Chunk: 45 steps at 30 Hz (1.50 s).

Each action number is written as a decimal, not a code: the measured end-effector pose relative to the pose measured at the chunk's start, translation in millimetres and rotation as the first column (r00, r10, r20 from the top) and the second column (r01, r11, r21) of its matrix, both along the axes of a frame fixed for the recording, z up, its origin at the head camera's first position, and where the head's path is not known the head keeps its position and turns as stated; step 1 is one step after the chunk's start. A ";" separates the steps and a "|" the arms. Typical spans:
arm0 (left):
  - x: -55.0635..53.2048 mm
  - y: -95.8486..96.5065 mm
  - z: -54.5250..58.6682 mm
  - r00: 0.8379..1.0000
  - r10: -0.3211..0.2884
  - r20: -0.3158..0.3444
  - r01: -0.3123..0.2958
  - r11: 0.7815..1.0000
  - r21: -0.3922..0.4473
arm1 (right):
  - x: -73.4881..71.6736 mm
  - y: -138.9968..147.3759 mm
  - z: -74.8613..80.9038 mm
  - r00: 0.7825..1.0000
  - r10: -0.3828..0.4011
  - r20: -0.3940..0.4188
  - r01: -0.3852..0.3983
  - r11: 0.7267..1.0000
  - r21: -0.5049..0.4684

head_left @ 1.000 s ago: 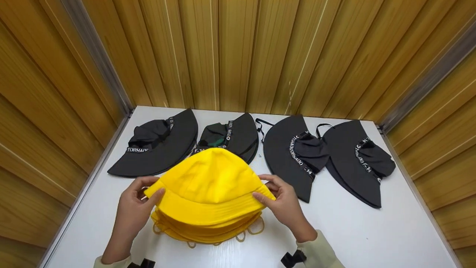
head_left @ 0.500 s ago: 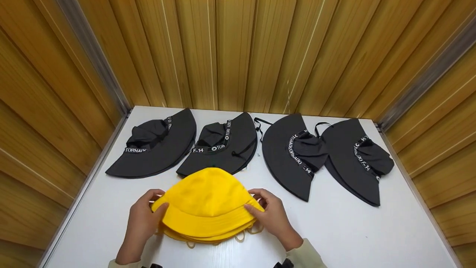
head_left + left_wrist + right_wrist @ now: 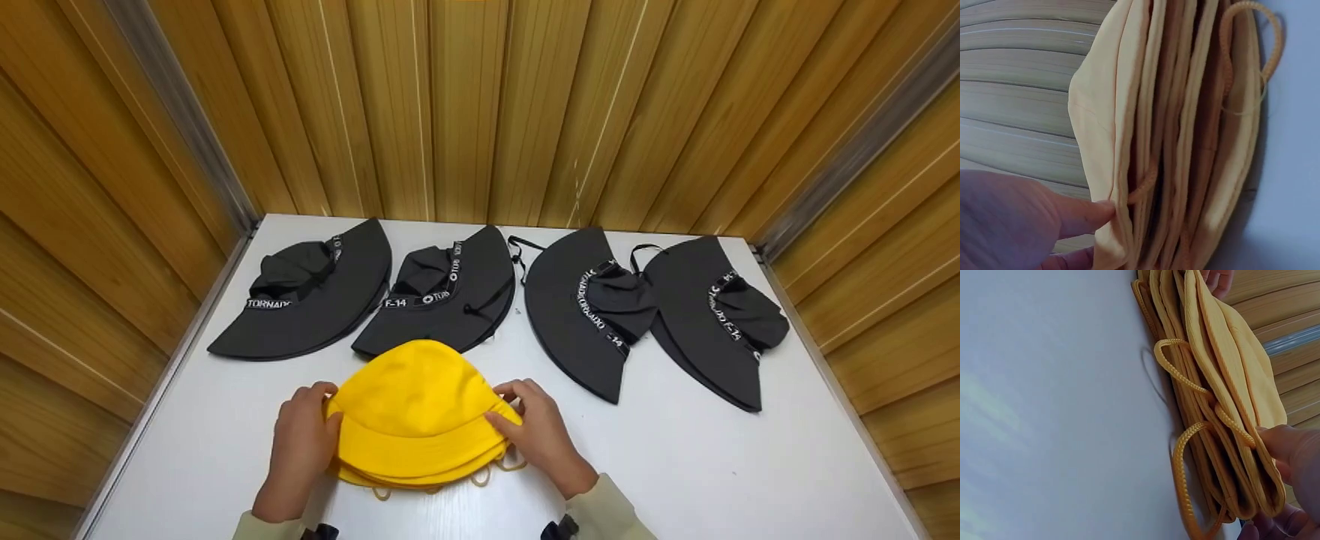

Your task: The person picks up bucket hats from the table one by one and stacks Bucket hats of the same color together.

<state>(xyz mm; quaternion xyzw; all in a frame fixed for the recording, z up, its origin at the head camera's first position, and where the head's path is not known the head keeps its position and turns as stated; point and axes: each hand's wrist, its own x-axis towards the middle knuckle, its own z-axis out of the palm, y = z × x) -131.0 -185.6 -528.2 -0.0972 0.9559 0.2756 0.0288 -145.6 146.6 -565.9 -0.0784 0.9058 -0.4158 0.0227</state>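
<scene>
Head view: pinching one end of the brim of the top yellow hat [image 3: 416,405] with the fingers of the left hand [image 3: 304,442], and pinching the opposite end with the fingers of the right hand [image 3: 536,427], thumbs on the near face. Holding it over more yellow hats [image 3: 349,476], stacked brim under brim, toward the front of the white counter [image 3: 675,465], slightly left of centre. Showing behind it a row of four dark hats [image 3: 555,300], with TORNADO and F-14 lettered on bands, and overlapping the near edge of the second from the left. Enclosing the counter with wood-grain panels [image 3: 465,112].

Left wrist view: pressing the thumb onto the top brim while tucking other fingers behind, partly out of frame. Displaying several brims in close layers, with a cord loop [image 3: 1228,56] sticking out.

Right wrist view: gripping with the thumb over the top brim and fingers underneath; showing too little for telling the number of brims in that grasp. Dangling further loops beside the counter.
</scene>
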 end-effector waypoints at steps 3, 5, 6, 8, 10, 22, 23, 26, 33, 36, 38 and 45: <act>1.5 13.8 5.2 0.995 -0.057 -0.083 0.051 0.996 -0.066 | -1.8 2.6 3.4 1.000 0.019 -0.019 -0.019 1.000 -0.011; 2.8 25.8 8.2 0.983 -0.123 -0.139 0.112 0.990 -0.084 | -4.7 6.1 8.1 1.000 0.018 -0.026 -0.018 0.999 -0.037; 3.5 32.0 9.1 0.972 -0.169 -0.166 0.156 0.984 -0.087 | -7.0 8.4 10.9 0.999 0.011 -0.034 -0.012 0.999 -0.048; 4.1 44.3 9.2 0.937 -0.279 -0.209 0.261 0.959 -0.109 | -13.6 15.0 17.0 0.999 -0.020 -0.051 0.017 0.997 -0.069; 3.9 55.9 7.1 0.891 -0.394 -0.224 0.372 0.919 -0.134 | -22.9 24.1 24.0 0.995 -0.070 -0.073 0.065 0.996 -0.064; -0.7 83.7 -12.8 0.822 -0.568 -0.039 0.558 0.817 -0.145 | -93.2 109.9 58.6 0.896 -0.395 0.204 0.310 0.884 0.350; -1.3 83.8 -13.1 0.823 -0.567 -0.034 0.557 0.818 -0.145 | -96.4 115.1 59.0 0.874 -0.418 0.249 0.310 0.872 0.378; -2.8 84.1 -14.6 0.823 -0.568 -0.017 0.560 0.816 -0.141 | -100.7 124.6 56.5 0.813 -0.457 0.362 0.292 0.857 0.425; -4.5 84.6 -19.0 0.822 -0.569 -0.002 0.564 0.816 -0.125 | -100.3 123.9 41.3 0.810 -0.479 0.338 0.283 0.824 0.491; -4.9 84.3 -20.5 0.823 -0.568 -0.006 0.563 0.817 -0.126 | -101.9 119.0 38.2 0.818 -0.496 0.293 0.304 0.804 0.511; -4.7 83.9 -21.6 0.823 -0.568 -0.015 0.562 0.818 -0.124 | -103.5 116.4 37.3 0.817 -0.506 0.276 0.322 0.798 0.510; -3.6 82.7 -23.5 0.823 -0.566 -0.047 0.560 0.822 -0.106 | -106.6 118.1 31.3 0.777 -0.561 0.284 0.473 0.819 0.325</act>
